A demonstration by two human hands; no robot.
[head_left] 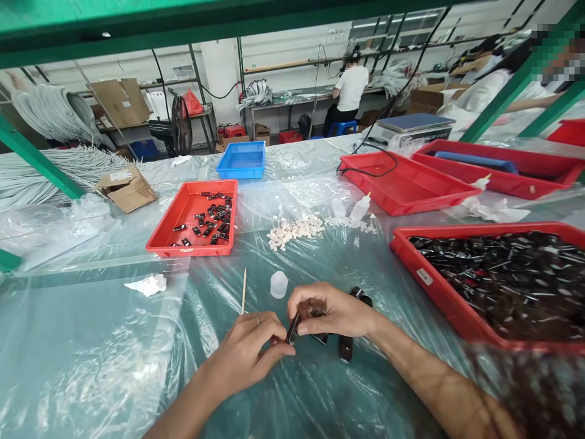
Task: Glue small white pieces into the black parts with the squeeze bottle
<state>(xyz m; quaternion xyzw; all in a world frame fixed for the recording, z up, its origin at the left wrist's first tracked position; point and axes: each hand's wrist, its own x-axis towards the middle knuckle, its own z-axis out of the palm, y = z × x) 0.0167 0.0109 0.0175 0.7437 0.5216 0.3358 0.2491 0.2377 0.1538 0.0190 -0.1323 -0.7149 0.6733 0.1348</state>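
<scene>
A small glossy black plastic part (pixel 293 328) is pinched between both hands above the plastic-covered table. My left hand (pixel 256 342) is closed on its lower end, with a ring on one finger. My right hand (pixel 331 310) grips the upper end between thumb and fingers. Several more black parts (pixel 346 349) lie under and beside my right hand, partly hidden by it. Beyond the hands stands a small translucent cup (pixel 278 285). A thin wooden stick (pixel 244 289) lies just past my left hand.
A red tray (pixel 158 238) at left holds scattered black parts; a fuller red tray (pixel 425 292) stands at right. White pieces (pixel 295 231) lie mid-table near a dropper bottle (pixel 361 207). Crumpled tissue (pixel 153 285), a blue tray (pixel 241 161) and a scale (pixel 415 125) are around. A person (pixel 351 88) sits behind.
</scene>
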